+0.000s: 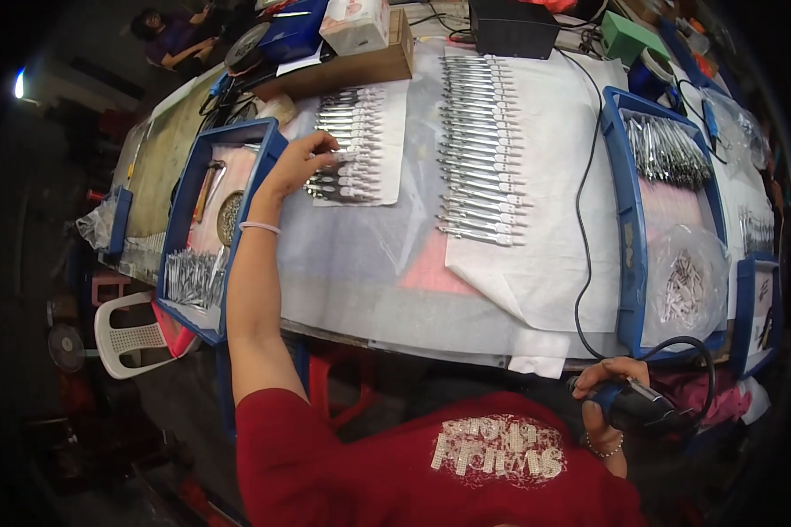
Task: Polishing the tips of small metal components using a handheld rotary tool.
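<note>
My left hand [306, 162] reaches over a shorter column of slim silver metal pieces [358, 132] on white paper. Its fingers are bent and closed on one slim metal piece among them; the fingertips partly hide it. At the lower right, below the table's near edge, my right hand [599, 408] is wrapped round a black and blue corded power tool [637, 406]. A longer column of similar metal pieces [483, 154], with pale sections toward their right ends, lies in the middle of the table on a white sheet [558, 220].
Left stands a blue tray [272, 145] with metal parts; right, another blue tray [626, 220] with metal pieces and a plastic bag [681, 294] of small pale parts. A black cord [580, 263] crosses the sheet. Boxes [356, 25] stand at the back. A person [171, 39] sits far left.
</note>
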{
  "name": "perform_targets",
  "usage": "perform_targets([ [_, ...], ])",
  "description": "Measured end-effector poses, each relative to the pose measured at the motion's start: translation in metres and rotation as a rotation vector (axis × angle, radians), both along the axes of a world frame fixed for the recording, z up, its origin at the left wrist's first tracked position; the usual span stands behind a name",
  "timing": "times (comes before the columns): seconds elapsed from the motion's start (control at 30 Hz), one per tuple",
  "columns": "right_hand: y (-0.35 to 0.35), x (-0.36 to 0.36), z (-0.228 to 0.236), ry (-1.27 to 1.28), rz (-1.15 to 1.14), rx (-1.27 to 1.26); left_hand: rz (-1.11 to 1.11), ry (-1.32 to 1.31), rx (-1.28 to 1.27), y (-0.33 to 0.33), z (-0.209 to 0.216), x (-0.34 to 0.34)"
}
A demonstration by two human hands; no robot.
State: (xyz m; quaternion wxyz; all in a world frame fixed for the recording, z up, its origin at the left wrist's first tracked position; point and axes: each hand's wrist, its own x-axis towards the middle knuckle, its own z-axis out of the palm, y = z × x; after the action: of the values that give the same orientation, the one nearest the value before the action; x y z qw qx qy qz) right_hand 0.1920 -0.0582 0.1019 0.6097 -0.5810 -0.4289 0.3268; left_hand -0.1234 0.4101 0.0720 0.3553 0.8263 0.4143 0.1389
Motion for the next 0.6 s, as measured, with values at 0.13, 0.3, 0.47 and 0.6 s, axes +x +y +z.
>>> perform_targets([
  [0.13, 0.012, -0.006, 0.011, -0.038, 0.054, -0.054, -0.096, 0.036, -0.126, 0.014, -0.004, 0.002],
  [0.3, 0.021, -0.006, 0.009, -0.094, 0.076, -0.033, -0.136, -0.036, -0.059, 0.016, -0.009, 0.001],
  [0.47, 0.020, -0.013, 0.013, -0.118, 0.084, -0.022, -0.184, 0.027, 0.122, 0.004, -0.009, -0.008],
  [0.6, 0.015, -0.008, 0.002, -0.112, 0.063, 0.002, -0.159, -0.065, 0.433, -0.031, 0.001, 0.011],
])
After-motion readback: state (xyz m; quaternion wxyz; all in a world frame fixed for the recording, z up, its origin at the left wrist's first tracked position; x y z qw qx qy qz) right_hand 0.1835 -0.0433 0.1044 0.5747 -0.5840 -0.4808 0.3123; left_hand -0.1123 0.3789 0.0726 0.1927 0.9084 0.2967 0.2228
